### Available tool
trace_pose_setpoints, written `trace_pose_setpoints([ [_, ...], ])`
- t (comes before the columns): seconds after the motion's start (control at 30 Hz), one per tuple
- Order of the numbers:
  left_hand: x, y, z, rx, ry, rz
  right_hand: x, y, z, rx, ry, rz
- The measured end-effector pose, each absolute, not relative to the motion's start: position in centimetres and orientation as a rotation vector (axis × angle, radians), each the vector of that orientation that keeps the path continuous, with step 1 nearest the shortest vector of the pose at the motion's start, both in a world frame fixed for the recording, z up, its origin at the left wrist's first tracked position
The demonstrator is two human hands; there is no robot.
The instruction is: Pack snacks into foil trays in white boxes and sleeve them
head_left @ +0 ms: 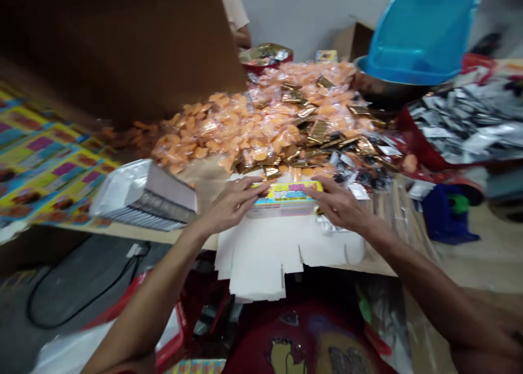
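Note:
My left hand (232, 204) and my right hand (339, 204) grip opposite ends of a small, brightly printed yellow and blue carton (286, 195). The carton rests on a flat white die-cut cardboard blank (278, 254), which sticks out past the table's near edge. Just beyond my hands lies a big heap of orange plastic-wrapped sweets (245, 123), mixed with gold foil packets (318, 131). Small silver and dark sachets (359, 175) lie near my right hand.
A stack of flat white cartons (143, 197) lies left of my left hand, beside printed yellow sheets (49, 161). A large brown cardboard panel (114, 47) rises at the back left. A blue plastic basin (420, 38) sits on a steel bowl (388, 79), and a red tray holds silver sachets (466, 123). A person (235, 14) stands at the far side.

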State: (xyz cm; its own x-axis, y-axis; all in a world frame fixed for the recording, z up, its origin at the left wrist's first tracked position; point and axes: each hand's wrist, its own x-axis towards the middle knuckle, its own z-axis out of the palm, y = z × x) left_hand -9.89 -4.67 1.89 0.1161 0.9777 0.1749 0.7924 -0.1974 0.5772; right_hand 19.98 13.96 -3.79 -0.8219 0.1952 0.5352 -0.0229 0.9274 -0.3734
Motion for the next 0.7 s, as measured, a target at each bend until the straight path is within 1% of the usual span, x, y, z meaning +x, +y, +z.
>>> trace_pose_setpoints([
  [0.07, -8.2, -3.3, 2.6, 2.339, 1.867, 0.473, 19.3, 13.1, -3.6, -0.129, -2.418, 0.494],
  [0.13, -5.8, -1.8, 2.5, 2.54, 1.94, 0.3, 19.2, 12.7, -3.0, -0.155, -2.379, 0.503],
  [0.2, -3.8, -0.8, 2.0, 2.665, 1.982, 0.277, 20.3, 12.8, -2.0, -0.221, -2.38, 0.532],
  [0.23, -3.1, -0.5, 1.8, 2.703, 1.996, 0.302, 21.6, 13.1, -1.4, -0.321, -2.382, 0.53],
  [0.33, -2.6, -0.7, 1.3, 2.731, 2.034, 0.403, 28.3, 14.2, -0.1, -0.877, -2.241, 0.416],
  [0.43, -2.7, -1.5, 1.1, 2.684, 2.107, 0.414, 36.9, 15.7, -0.2, -1.457, -1.877, 0.261],
  [0.47, -2.7, -1.7, 1.1, 2.674, 2.119, 0.412, 39.4, 16.3, -0.6, -1.77, -1.704, 0.26],
  [0.53, -2.5, -1.9, 1.1, 2.662, 2.12, 0.426, 43.2, 17.2, -1.7, -2.159, -1.447, 0.414],
  [0.57, -2.3, -1.9, 1.0, 2.652, 2.119, 0.444, 44.4, 17.5, -2.2, -2.259, -1.361, 0.513],
  [0.7, -1.8, -1.9, 1.0, 2.592, 2.13, 0.479, 45.6, 17.8, -3.7, -2.199, -1.221, 0.81],
])
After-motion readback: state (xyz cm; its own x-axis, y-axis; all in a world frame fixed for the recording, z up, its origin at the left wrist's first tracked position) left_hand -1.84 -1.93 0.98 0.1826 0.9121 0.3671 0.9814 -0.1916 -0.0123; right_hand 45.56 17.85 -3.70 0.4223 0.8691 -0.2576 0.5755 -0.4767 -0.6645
